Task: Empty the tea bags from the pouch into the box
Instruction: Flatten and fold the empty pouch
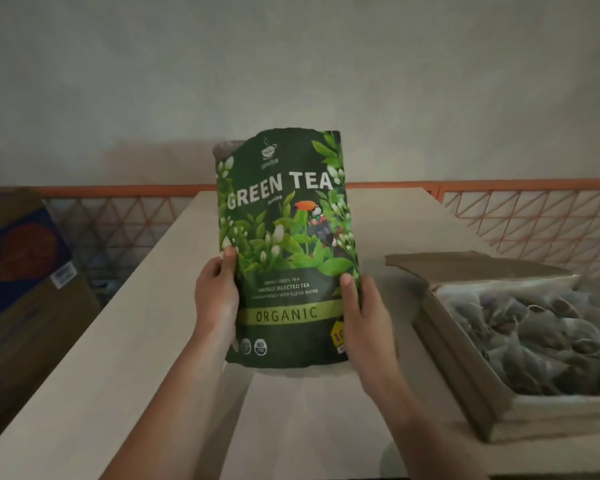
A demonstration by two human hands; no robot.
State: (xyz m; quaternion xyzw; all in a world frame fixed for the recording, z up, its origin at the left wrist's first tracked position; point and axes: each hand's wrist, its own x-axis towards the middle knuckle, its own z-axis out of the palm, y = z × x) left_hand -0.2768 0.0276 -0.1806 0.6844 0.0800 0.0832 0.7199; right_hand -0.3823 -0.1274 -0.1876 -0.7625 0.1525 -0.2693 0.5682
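Two bare forearms come in from the bottom, and both hands are on a dark green foil stand-up pouch [284,244] printed "GREEN TEA". The left hand [217,292] grips the pouch's left edge, thumb on the front; the right hand [364,313] holds the lower right edge the same way, fingers wrapped round behind. The pouch is upright above the pale beige tabletop [136,341], top edge looking torn open.

Just to the right sits the open brown cardboard box [465,368], flap folded back, already full of mesh tea bags [541,334]. So my guess is the pour is mostly or fully done, or this is a check before another tip. The pouch looks flat, but I can't tell if anything's left inside.

Next move, if needed: swing it over the box, invert, shake.
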